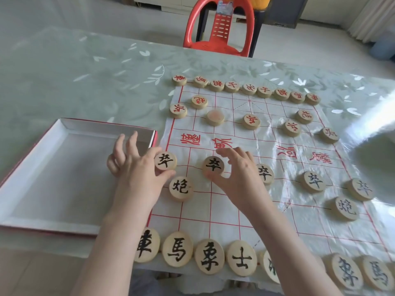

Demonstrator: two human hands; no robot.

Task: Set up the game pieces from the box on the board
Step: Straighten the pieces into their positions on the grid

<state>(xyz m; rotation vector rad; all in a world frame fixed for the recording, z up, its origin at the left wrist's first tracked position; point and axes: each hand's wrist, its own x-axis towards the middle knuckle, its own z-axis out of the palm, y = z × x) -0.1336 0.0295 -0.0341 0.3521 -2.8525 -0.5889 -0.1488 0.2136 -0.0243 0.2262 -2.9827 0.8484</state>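
Hands on the soldier line: left hand pinches the outermost black-inked round wooden soldier disc between thumb and forefinger at the sheet's left edge, while right hand curls round the second black soldier disc beside it. On the white plastic board sheet with red grid that makes five black soldiers, two black cannon discs and seven near-row black discs showing, with a forearm hiding more. Far side: nine back-row red-inked discs, two red cannon discs, five red soldier discs. One shallow white-lined red box sits just left of the sheet.
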